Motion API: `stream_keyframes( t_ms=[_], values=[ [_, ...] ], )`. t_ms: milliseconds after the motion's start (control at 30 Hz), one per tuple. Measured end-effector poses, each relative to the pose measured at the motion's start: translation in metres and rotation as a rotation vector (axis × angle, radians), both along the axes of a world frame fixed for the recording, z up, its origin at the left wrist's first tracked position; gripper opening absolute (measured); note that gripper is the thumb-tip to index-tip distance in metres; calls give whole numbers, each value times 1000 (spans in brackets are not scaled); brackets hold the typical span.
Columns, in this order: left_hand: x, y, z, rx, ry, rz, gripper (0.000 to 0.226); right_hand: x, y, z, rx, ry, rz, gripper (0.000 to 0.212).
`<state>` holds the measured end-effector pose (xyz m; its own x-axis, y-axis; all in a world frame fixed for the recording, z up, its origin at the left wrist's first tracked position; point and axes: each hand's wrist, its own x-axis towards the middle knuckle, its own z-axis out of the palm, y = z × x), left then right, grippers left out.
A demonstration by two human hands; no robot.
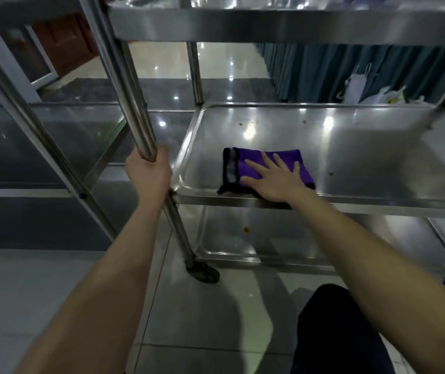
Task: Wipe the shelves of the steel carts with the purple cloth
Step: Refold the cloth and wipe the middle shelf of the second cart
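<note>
My left hand (148,176) is clenched around the steel cart's near-left post (124,85). My right hand (275,179) lies flat, fingers spread, pressing the purple cloth (245,168) onto the middle shelf (364,152) near its front-left corner. Farther back, small crumbs (245,123) dot that shelf.

Middle shelf (364,147) of steel cart (283,25): shiny, rimmed tray. Folded purple cloth (251,164) lay flat near front left corner, right hand (275,179) spread on it. Small brown crumbs (245,122) dotted the back. Bottom shelf (310,238) carried one yellowish speck (246,229). Cart stood on tiled floor (210,319).
</note>
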<state>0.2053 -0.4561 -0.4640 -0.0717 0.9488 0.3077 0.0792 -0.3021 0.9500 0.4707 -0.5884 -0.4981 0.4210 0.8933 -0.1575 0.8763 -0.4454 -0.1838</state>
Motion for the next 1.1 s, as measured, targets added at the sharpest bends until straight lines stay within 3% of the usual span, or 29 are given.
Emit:
stream_keyframes(
  t_ms=[133,233,333,433,600,767,933,1033,1100],
  values=[
    [4,-9,1,81,-6,186,37,76,-66,3,-38,1,-173,81],
    [18,-40,-6,399,126,495,48,72,-75,8,-43,-10,-163,90],
    [68,-73,-15,725,416,214,35,53,-73,9,14,-10,-169,118],
    [126,-79,-15,544,615,-14,36,49,-74,13,17,-15,-167,120],
    [150,-57,-43,223,943,-103,62,59,-68,3,21,-41,-152,101],
    [151,-61,-46,233,974,-128,64,88,-16,2,5,-11,-164,91],
    [149,-68,-38,247,993,-102,66,100,56,10,7,-10,-142,101],
    [149,-69,-37,273,999,-74,65,95,71,6,23,-39,-147,112],
    [148,-66,-37,282,992,-58,62,93,67,5,29,-39,-137,109]
  ],
)
